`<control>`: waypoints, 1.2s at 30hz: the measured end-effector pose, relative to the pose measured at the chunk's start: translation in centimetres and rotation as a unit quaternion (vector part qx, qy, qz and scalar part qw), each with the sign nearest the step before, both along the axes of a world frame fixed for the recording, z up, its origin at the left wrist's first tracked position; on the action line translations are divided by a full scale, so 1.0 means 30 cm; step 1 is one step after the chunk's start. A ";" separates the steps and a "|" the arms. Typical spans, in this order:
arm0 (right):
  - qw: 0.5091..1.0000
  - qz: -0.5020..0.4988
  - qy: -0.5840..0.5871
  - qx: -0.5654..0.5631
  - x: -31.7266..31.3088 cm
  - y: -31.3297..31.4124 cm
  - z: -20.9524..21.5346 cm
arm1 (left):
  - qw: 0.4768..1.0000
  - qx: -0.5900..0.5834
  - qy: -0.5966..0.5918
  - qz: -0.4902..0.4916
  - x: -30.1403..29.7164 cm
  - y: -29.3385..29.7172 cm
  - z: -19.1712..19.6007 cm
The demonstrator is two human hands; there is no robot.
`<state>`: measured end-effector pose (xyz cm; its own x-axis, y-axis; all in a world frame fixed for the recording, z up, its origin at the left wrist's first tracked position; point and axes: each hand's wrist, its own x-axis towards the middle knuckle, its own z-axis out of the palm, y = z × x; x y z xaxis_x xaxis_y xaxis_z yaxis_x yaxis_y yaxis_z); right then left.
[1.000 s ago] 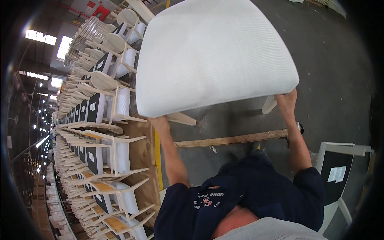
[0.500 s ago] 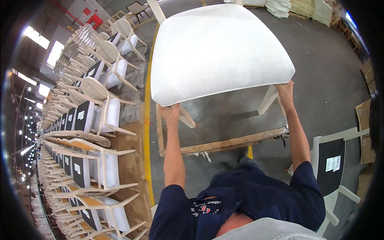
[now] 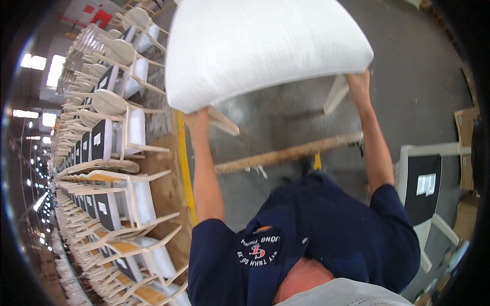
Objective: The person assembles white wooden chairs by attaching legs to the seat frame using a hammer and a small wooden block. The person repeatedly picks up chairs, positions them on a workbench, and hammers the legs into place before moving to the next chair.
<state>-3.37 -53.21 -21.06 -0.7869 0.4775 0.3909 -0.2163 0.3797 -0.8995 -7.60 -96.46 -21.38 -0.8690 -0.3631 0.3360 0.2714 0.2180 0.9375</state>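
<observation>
Pale-wood chair w/ broad rounded white fabric seat [image 3: 268,48] is at 12 o'clock of the view, its far end cut off by the frame edge; seat's front edge faces the person. L hand [image 3: 198,118], at 10 o'clock, has hold of the seat's front L corner; fingers curl under & are mostly hidden, so can't tell exactly how far closed. R hand [image 3: 359,81], at 2 o'clock, has the front R corner, same sort of grip, fingertips also out of sight beneath. Both bare, arms stretched fwd from a navy short-sleeved shirt [image 3: 326,224] at 5 o'clock. Two tapered pale-wood legs [image 3: 223,121] show under the seat, approx 11 & 2 o'clock, each just beside a hand. Rough brown wooden bar [image 3: 286,152] crosses mid-view, between chair & person, low over the grey floor [image 3: 403,97]. Yellow floor line [image 3: 185,168] runs at 9 o'clock; beyond it, approx 8 to 10, stacked rows of pale-wood chairs w/ white seats & black undersides [image 3: 137,130]. At 3–4 o'clock, another pale chair w/ black underside & white paper label [image 3: 425,184]; brown cardboard boxes [image 3: 466,130] at 3, nr the rim.
</observation>
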 end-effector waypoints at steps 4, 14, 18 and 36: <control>0.998 0.027 -0.056 -0.023 -0.030 0.087 -0.097 | 0.997 0.061 -0.047 0.011 0.004 0.012 -0.048; 0.999 0.036 0.000 -0.023 0.043 0.021 -0.020 | 0.995 0.043 -0.078 0.037 0.006 -0.035 -0.271; 0.922 0.104 -0.222 0.299 0.406 0.133 -0.666 | 0.986 0.062 -0.120 0.096 -0.004 0.034 -0.217; 0.850 0.019 -0.508 -0.136 0.834 0.150 -0.820 | 0.996 0.051 -0.071 0.013 0.043 -0.010 -0.245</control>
<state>21.65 -48.69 -45.67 -0.6687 0.4085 -0.6213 0.7181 0.1381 -0.6820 -6.30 -96.77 -28.73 -0.8948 -0.4124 0.1709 0.1298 0.1258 0.9835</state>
